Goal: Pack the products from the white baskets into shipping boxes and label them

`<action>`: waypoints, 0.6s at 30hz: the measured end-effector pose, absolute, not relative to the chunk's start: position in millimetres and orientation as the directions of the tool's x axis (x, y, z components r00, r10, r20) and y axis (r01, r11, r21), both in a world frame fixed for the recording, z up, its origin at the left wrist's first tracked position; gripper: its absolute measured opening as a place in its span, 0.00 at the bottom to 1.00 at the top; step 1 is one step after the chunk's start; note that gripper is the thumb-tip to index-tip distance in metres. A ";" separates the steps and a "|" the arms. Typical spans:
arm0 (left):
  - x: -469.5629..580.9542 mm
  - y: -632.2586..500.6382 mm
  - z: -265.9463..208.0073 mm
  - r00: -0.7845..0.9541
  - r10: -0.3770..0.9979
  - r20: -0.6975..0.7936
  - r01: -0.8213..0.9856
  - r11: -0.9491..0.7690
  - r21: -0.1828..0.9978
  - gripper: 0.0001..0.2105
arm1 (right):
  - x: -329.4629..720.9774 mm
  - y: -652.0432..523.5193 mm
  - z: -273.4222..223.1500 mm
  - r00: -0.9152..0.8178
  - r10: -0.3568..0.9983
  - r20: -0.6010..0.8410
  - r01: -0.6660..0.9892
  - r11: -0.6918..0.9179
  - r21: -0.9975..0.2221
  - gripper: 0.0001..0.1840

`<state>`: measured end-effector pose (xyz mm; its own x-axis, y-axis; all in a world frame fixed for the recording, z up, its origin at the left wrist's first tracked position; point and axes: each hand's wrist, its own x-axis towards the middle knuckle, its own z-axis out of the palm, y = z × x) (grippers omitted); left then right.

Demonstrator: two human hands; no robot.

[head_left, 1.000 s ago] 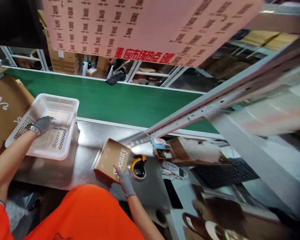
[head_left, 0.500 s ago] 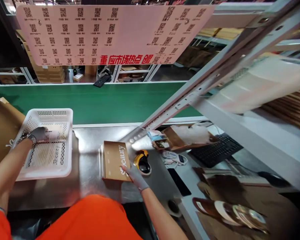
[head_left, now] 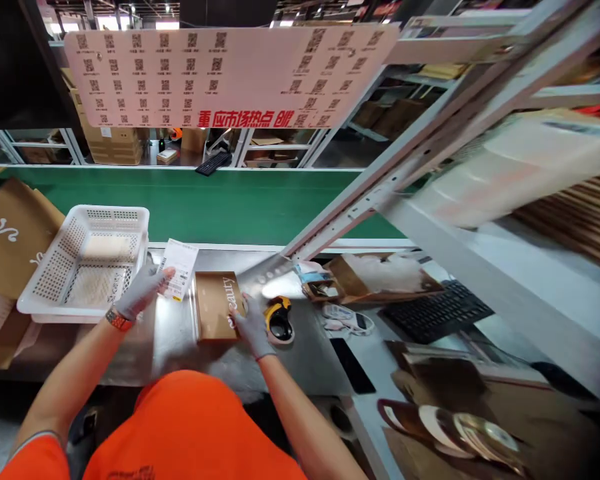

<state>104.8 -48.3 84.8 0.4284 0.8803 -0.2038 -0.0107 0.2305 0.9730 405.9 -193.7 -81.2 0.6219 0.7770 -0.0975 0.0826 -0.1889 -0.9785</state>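
Head view shows your left hand [head_left: 141, 291] pinching a slip [head_left: 179, 278] just left of the box [head_left: 215, 305], which lies flat on the steel counter [head_left: 175, 337] in front of you. The left fingers are clamped on the slip's lower left edge, thumb on top, with the printed face turned up toward you. Your right hand [head_left: 250, 325] rests on the box's right edge, fingers spread and pressing down on it rather than closed around it. To do this well, keep that right hand firm so the box cannot slide toward the scanner [head_left: 280, 320] just right of it, and bring the slip over level, held by its edge so your fingers do not cover the print. Both hands are gloved. Your left forearm runs up from the lower left with the wrist bent toward the box, a watch [head_left: 119, 319] showing at the wrist; your right forearm comes up from below the box, wrist nearly straight. The basket [head_left: 55, 308] sits left of the box, beyond the slip, and the green belt [head_left: 240, 203] runs behind the box. A keyboard [head_left: 437, 310] lies well right of the box.
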 end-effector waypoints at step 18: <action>181.2 -126.9 -1.7 0.669 0.632 -0.391 0.213 0.341 0.916 0.32 | 423.2 -282.1 -44.2 0.134 0.918 -0.375 -0.208 -0.344 -0.916 0.27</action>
